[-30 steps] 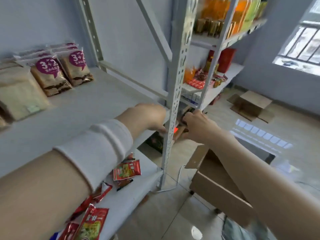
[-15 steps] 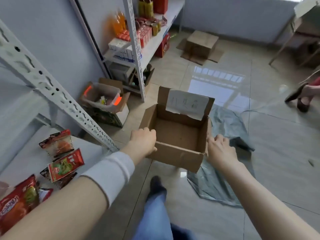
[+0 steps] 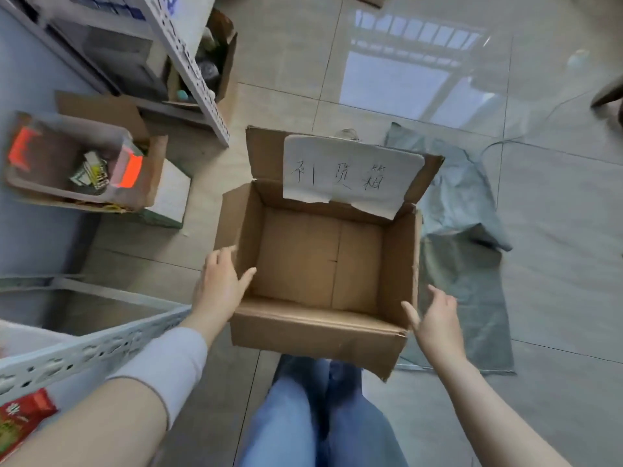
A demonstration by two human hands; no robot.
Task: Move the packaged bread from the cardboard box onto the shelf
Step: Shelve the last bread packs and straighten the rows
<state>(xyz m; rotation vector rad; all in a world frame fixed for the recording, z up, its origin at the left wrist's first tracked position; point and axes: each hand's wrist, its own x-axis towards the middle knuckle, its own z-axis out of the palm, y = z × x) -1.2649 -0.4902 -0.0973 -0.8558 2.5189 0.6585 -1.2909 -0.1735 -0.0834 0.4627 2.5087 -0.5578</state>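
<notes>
Cardboard front and centre: the box (image 3: 317, 332) sits on the tiled floor (image 3: 556, 230), flaps up, mouth wide open, its bare brown bottom showing. On the far flap hangs a white paper label (image 3: 347, 173) with handwritten characters. The bread itself is not in view from this angle.

Left hand (image 3: 219, 284) is at the box's near left corner, fingers (image 3: 220, 256) spread and straight along the outside of the left wall, thumb reaching over the rim. No grip there, just an open hand against the cardboard. A white sleeve (image 3: 168, 362) covers that forearm.

Right hand (image 3: 438, 318) is at the near right corner, palm turned toward the wall, fingers relaxed and apart, holding nothing. It is just beside the box; whether it touches, I cannot tell.

Below the box, a pair of legs in blue jeans (image 3: 317, 416). On the right, a crumpled grey bag (image 3: 462, 264) lies flat on the floor, partly under the box's right side.

Near left, the shelf (image 3: 84, 352) shows its perforated metal edge, with a red packet (image 3: 20, 416) lying on it at the corner of the view. Far left, a clear bin (image 3: 67, 156) with orange handles sits inside another carton on the floor.
</notes>
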